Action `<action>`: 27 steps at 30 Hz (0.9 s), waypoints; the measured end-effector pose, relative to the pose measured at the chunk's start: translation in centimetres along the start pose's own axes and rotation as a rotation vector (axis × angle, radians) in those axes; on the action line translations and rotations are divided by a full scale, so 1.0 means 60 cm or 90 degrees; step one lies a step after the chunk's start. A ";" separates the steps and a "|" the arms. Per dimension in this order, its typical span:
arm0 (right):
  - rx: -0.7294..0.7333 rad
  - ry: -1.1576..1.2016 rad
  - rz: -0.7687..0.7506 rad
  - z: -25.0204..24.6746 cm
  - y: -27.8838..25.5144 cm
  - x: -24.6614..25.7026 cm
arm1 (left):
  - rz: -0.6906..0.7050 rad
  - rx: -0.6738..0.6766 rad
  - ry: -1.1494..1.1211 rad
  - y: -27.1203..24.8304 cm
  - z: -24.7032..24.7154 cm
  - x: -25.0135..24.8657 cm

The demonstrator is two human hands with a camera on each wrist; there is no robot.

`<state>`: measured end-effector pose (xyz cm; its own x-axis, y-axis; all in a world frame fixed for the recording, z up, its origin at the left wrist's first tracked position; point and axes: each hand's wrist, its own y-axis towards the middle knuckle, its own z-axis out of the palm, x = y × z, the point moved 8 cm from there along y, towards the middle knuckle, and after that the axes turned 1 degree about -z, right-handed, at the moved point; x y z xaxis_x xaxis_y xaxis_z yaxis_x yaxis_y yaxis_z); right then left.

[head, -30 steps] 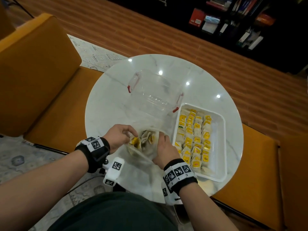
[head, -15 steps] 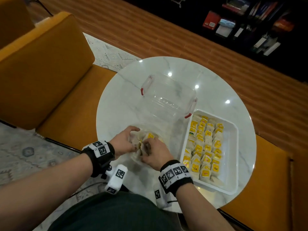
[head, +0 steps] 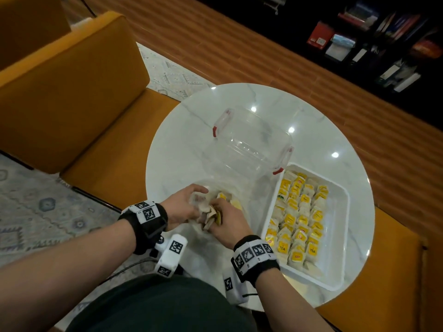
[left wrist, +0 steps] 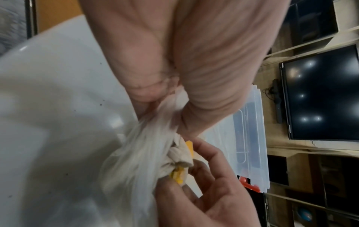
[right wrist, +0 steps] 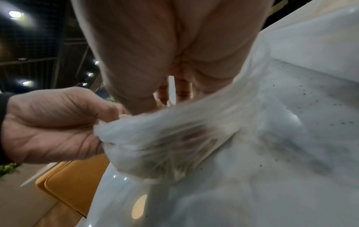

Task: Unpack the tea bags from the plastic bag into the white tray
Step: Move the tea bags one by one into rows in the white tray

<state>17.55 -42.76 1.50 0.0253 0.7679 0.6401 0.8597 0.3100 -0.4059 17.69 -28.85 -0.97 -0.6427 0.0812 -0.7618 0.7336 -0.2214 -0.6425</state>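
- We pinch the bunched edge of the plastic bag (head: 230,188) with our left hand (head: 182,207), fingers curled tight on the gathered film, near the front of the round marble table (head: 187,140).
- Our right hand (head: 229,222) reaches into the bag's mouth, and its fingers are curled round a clump of tea bags (head: 211,215), yellow tags showing between them.
- In the left wrist view those tea bags (left wrist: 180,156) sit crumpled against the stretched plastic, touching our right fingertips (left wrist: 202,155).
- The white tray (head: 340,236) lies just right of our right hand, its left part packed with rows of tea bags, its right strip bare.
- A clear box (head: 254,144) with red clips stands behind the bag, touching the tray's far corner.
- Yellow seats (head: 72,97) surround the table.
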 end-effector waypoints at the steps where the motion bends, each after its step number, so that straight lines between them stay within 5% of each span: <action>1: 0.008 0.026 0.011 -0.001 -0.003 0.000 | -0.004 0.005 -0.013 0.000 0.002 -0.001; 8: -0.003 0.073 0.034 -0.005 -0.005 -0.007 | 0.004 0.029 0.009 0.003 0.008 0.000; 18: -0.086 0.117 0.059 -0.031 -0.004 -0.046 | 0.105 -0.060 0.327 0.001 -0.013 -0.044; 23: -0.127 0.184 0.028 -0.060 -0.021 -0.038 | 0.124 -0.136 0.403 -0.002 -0.028 -0.063; 27: -0.139 0.221 -0.022 -0.094 -0.041 -0.014 | 0.234 -0.249 0.357 -0.015 -0.046 -0.101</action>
<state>18.31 -47.30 5.64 0.1329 0.5133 0.8479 0.9503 0.1770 -0.2561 21.56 -26.45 3.97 -0.2115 0.5719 -0.7926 0.9697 0.0215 -0.2432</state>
